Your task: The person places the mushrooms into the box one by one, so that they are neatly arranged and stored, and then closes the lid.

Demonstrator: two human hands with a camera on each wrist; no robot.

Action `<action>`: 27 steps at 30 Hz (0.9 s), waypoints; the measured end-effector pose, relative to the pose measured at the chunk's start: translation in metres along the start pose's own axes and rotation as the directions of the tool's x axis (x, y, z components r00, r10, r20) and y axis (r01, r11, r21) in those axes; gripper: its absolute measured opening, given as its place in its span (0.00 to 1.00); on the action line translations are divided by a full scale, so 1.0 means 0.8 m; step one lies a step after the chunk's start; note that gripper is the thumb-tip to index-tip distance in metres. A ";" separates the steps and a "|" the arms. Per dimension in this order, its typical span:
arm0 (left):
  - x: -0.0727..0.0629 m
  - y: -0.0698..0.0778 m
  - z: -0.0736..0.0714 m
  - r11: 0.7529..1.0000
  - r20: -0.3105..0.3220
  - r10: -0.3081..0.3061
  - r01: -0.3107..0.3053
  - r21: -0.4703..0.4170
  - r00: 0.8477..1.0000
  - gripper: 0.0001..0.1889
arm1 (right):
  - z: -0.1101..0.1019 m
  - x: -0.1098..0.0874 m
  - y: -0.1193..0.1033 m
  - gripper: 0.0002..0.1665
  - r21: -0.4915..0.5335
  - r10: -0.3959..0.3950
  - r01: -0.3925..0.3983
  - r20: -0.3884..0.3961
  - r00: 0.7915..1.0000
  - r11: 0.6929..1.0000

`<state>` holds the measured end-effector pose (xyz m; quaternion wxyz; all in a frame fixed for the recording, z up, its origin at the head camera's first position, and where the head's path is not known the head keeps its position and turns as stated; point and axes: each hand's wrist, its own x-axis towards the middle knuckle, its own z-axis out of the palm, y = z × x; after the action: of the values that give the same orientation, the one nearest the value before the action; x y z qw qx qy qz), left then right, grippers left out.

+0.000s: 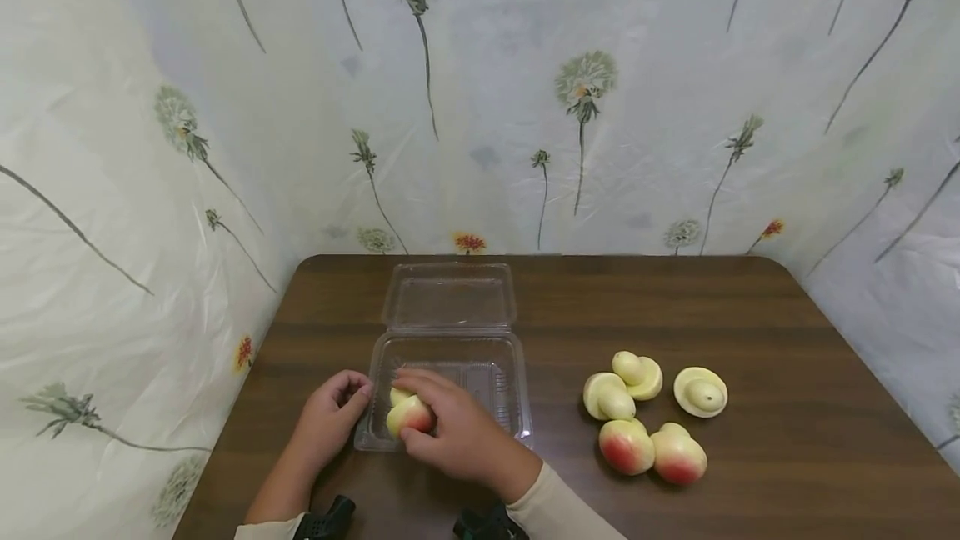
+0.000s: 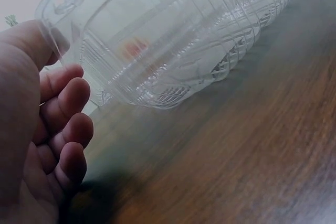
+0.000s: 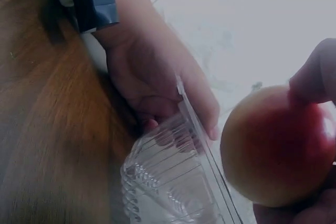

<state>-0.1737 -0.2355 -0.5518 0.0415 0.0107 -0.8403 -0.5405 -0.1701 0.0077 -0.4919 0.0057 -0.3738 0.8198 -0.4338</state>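
A clear plastic box [image 1: 519, 382] stands open, its rim pinched by the left hand [image 1: 333, 413]. The right hand [image 1: 459, 432] grips a red-and-yellow fruit [image 1: 412, 417] over it, fingers partly hiding it. A red patch [image 2: 135, 49] through the plastic is too blurred to identify.

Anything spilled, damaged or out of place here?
Nothing stands out: the clear container lies open without visible damage, the right hand holds a fruit over it, and five more fruits lie on the table.
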 end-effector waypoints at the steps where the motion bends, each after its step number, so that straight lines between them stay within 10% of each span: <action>1: 0.001 0.000 0.001 1.000 0.002 -0.003 0.003 -0.002 1.000 0.06 | 0.001 0.000 0.001 0.34 -0.016 0.007 -0.007 0.003 1.000 1.000; 27: 0.004 -0.004 0.003 1.000 0.037 0.011 -0.010 -0.028 0.999 0.04 | 0.015 0.025 0.006 0.35 -0.186 0.133 -0.094 0.211 0.969 0.978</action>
<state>-0.1769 -0.2352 -0.5556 0.0292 -0.0044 -0.8335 -0.5518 -0.1834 -0.0119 -0.4962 0.0892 -0.3714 0.8689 -0.3147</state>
